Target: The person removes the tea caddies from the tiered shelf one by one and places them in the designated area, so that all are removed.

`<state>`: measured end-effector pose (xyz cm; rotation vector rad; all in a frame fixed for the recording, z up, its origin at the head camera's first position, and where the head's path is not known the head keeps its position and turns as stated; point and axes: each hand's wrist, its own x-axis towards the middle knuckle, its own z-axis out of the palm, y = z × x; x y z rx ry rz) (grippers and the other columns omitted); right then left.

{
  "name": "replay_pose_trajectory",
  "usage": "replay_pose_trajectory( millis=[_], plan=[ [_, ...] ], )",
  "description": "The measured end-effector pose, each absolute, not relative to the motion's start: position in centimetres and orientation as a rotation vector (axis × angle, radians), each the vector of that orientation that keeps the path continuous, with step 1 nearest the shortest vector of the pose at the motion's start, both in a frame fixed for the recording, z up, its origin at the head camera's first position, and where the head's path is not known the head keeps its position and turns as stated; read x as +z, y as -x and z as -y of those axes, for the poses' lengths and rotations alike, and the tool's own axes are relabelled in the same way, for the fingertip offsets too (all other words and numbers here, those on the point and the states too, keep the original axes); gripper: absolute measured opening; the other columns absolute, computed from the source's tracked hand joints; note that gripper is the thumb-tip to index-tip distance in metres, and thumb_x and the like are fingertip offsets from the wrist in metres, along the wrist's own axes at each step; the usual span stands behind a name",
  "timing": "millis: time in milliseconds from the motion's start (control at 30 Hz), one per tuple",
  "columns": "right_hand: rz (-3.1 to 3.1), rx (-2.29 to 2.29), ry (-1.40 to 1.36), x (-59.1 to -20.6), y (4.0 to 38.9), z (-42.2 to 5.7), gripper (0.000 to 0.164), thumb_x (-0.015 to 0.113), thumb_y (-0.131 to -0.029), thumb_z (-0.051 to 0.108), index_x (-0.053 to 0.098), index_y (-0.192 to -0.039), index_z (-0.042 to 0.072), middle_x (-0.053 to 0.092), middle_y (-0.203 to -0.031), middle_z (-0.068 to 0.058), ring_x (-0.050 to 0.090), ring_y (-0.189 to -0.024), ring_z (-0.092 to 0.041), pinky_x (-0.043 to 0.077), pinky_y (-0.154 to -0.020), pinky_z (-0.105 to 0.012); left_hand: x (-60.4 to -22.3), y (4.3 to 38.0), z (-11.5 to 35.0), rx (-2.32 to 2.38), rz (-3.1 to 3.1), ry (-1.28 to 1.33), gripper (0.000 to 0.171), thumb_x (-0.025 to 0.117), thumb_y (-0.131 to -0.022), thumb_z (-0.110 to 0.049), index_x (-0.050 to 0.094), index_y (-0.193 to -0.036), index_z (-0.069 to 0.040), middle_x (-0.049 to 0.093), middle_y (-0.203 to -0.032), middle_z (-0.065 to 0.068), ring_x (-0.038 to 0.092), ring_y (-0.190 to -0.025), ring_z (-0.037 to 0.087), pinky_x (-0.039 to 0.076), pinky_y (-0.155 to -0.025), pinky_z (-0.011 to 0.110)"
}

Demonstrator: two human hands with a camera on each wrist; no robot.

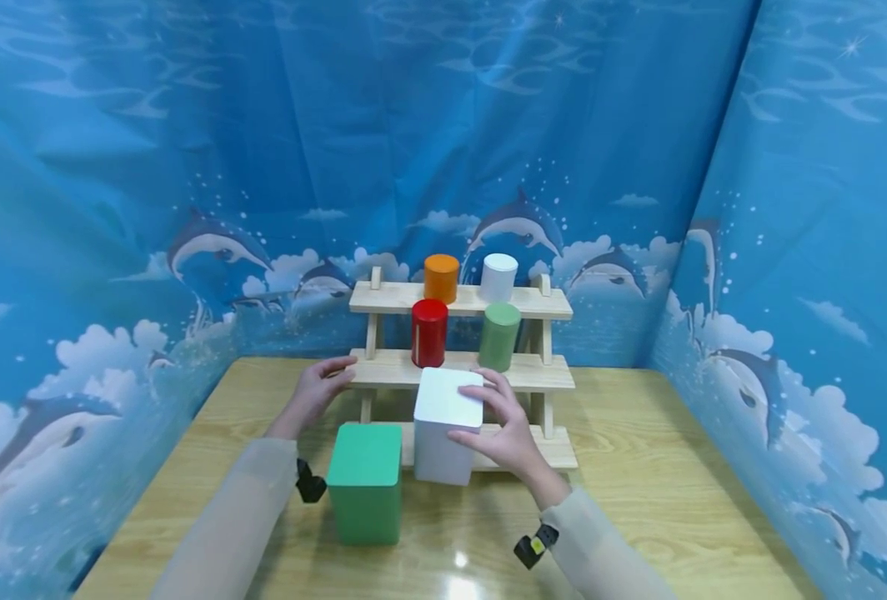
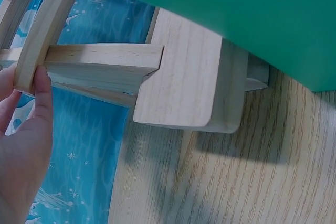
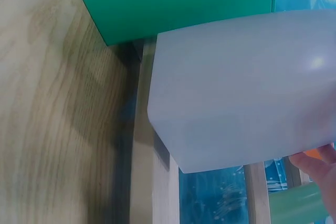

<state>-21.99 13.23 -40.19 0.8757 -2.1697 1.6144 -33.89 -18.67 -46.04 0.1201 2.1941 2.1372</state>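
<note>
My right hand (image 1: pixel 505 425) grips a white box (image 1: pixel 443 450) near its top, with thumb and fingers on its right side. The box overlaps the lowest tier of a three-tier wooden display stand (image 1: pixel 548 446). In the right wrist view, its lower end lies close over the front edge of that board (image 3: pixel 142 177). At the left end of the middle tier, my left hand (image 1: pixel 316 396) pinches the board (image 2: pixel 39 35) between thumb and fingers. A green box (image 1: pixel 366 492) stands in front of the stand, between my left forearm and the white box.
On the top tier stand an orange cylinder (image 1: pixel 441 277) and a white cylinder (image 1: pixel 498 277). The middle tier holds a red cylinder (image 1: pixel 429 333) and a light green cylinder (image 1: pixel 499 337). Blue dolphin-print curtains (image 1: pixel 413 125) enclose the wooden table (image 1: pixel 638 500) at the back and sides.
</note>
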Motion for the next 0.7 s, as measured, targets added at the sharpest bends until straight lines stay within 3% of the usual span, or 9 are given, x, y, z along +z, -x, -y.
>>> replay_pose_trajectory(
  millis=[233, 367, 700],
  plan=[
    [2.101, 1.623, -0.884, -40.9, 21.2, -13.9, 0.051, 0.077, -0.07, -0.005, 0.058, -0.117, -0.005, 0.031, -0.14, -0.022, 0.046, -0.115, -0.025, 0.05, -0.087, -0.033, -46.1, 33.8, 18.7, 2.142, -2.191, -0.129, 0.045, 0.057, -0.094, -0.017, 0.046, -0.134, 0.0, 0.041, -0.138, 0.017, 0.052, -0.11, 0.015, 0.044, -0.096, 0.035],
    [2.027, 1.639, -0.915, -41.4, 20.9, -14.2, 0.052, 0.077, -0.066, -0.011, 0.056, -0.114, -0.009, 0.032, -0.135, -0.03, 0.047, -0.114, -0.02, 0.049, -0.089, -0.032, -46.2, 33.8, 18.6, 2.155, -2.194, -0.136, 0.046, 0.059, -0.093, -0.017, 0.047, -0.133, 0.001, 0.042, -0.137, 0.017, 0.054, -0.104, 0.011, 0.047, -0.092, 0.031],
    [2.053, 1.655, -0.849, -42.0, 19.3, -14.5, 0.053, 0.079, -0.064, -0.009, 0.056, -0.112, -0.007, 0.034, -0.134, -0.028, 0.042, -0.12, -0.023, 0.047, -0.092, -0.034, -46.1, 33.8, 18.7, 2.153, -2.198, -0.133, 0.045, 0.058, -0.094, -0.017, 0.047, -0.134, 0.0, 0.042, -0.137, 0.016, 0.05, -0.112, 0.019, 0.045, -0.095, 0.036]
  ],
)
